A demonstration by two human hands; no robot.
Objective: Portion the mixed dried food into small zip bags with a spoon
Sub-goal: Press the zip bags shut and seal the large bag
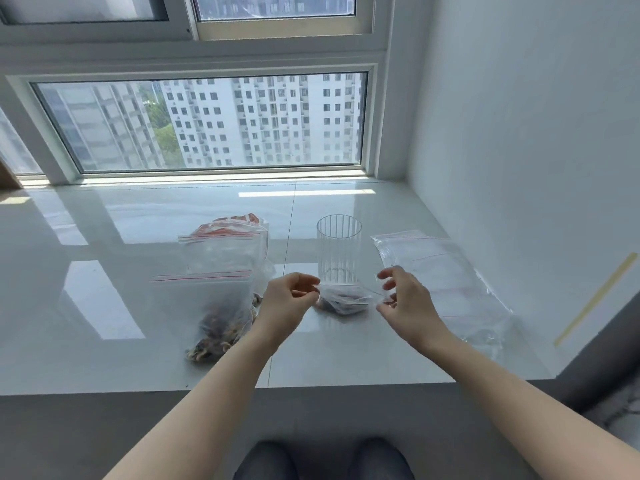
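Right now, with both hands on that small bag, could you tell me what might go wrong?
1. The small zip bag is pinched at its two ends by the left hand and right hand; if the seal is incomplete, food may spill onto the sill.
2. The ribbed glass stands just behind the hands; a knock could tip it.

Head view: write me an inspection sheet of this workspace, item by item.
Surface: glossy white window ledge.
Job's things: small zip bag with dried food, pinched at both ends by left hand and right hand; large zip bag of mixed dried food; empty zip bags; no spoon seen.
Clutter: ribbed clear glass, upright.
Grippers: both hold the small bag.
Cables: nothing seen.
Surroundings: window, white wall.
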